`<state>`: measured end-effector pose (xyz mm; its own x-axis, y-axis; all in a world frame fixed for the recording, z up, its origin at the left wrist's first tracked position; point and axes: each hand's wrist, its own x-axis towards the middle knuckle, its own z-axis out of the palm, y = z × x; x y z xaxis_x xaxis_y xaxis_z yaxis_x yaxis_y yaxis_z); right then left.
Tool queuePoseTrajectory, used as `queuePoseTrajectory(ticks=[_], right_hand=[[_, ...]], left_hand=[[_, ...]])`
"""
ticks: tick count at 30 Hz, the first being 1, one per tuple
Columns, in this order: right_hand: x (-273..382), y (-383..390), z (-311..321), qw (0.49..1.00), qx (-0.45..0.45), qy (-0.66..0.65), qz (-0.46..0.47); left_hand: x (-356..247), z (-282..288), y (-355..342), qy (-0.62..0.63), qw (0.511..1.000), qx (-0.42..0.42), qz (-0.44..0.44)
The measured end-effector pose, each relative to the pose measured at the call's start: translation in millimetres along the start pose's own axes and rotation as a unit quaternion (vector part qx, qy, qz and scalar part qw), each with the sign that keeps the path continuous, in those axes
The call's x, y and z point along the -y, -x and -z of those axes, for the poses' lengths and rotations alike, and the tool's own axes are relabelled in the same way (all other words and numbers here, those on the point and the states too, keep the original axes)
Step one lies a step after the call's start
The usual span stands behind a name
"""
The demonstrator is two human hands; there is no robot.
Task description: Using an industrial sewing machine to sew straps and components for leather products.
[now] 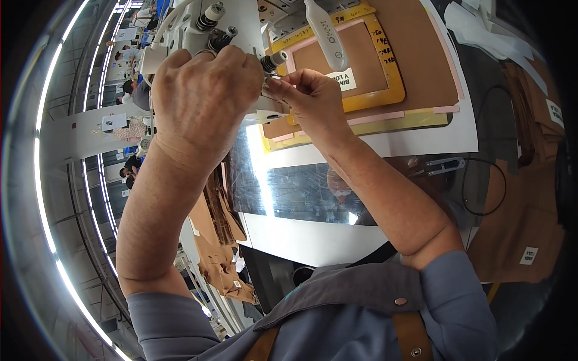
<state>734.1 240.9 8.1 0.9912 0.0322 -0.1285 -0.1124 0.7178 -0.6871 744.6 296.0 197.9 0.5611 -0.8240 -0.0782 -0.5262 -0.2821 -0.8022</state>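
The white head of a sewing machine (180, 37) stands at the upper left, with spring-loaded thread tension knobs (274, 61) on its face. My left hand (208, 99) reaches up against it, back of the hand showing, fingers curled in. Its fingertips and anything they hold are hidden. Just to the right, my right hand (316, 99) has thumb and forefinger pinched together beside the lowest knob. Whatever lies in that pinch is too small to make out. Beyond the right hand is a yellow template frame (394, 75) over brown material (430, 57).
A white rounded, elongated device (328, 39) overlaps the frame. Thread snips (444, 166) lie on the shiny metal plate (289, 192), right of my right forearm. Brown labelled pieces (512, 234) are at the right; more brown pieces (220, 265) hang lower left. People work in the left background.
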Motion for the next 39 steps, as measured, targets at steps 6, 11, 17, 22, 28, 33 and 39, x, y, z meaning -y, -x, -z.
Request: queuePoseTrajectory(ticks=[6, 11, 17, 22, 28, 33, 39], right_hand=[[-2.4, 1.7, 11.6, 1.000, 0.006, 0.011, 0.003], [-20.7, -8.8, 28.1, 0.998, -0.008, 0.058, 0.011], [-44.1, -11.4, 32.1, 0.993, -0.012, 0.120, 0.014], [-53.6, -8.4, 30.7, 0.994, 0.017, 0.103, -0.008], [-53.7, -8.1, 30.8, 0.989, 0.029, 0.145, 0.004], [-35.8, -4.5, 34.7, 0.979, 0.068, 0.188, -0.035], [-5.9, -0.9, 46.5, 0.962, 0.078, 0.262, -0.030]], left_hand=[[6.7, -1.3, 11.3, 0.063, 0.998, -0.025, -0.004], [9.5, 11.5, 21.2, 0.108, 0.991, -0.073, 0.023], [-1.4, 17.0, 59.6, 0.167, 0.968, -0.176, 0.063], [-26.8, 22.8, 92.8, 0.205, 0.961, -0.150, 0.108], [-55.2, 21.6, 122.2, 0.268, 0.945, -0.085, 0.168], [-70.3, 17.1, 137.3, 0.294, 0.933, -0.055, 0.199], [-83.9, 18.2, 147.5, 0.310, 0.924, -0.029, 0.223]])
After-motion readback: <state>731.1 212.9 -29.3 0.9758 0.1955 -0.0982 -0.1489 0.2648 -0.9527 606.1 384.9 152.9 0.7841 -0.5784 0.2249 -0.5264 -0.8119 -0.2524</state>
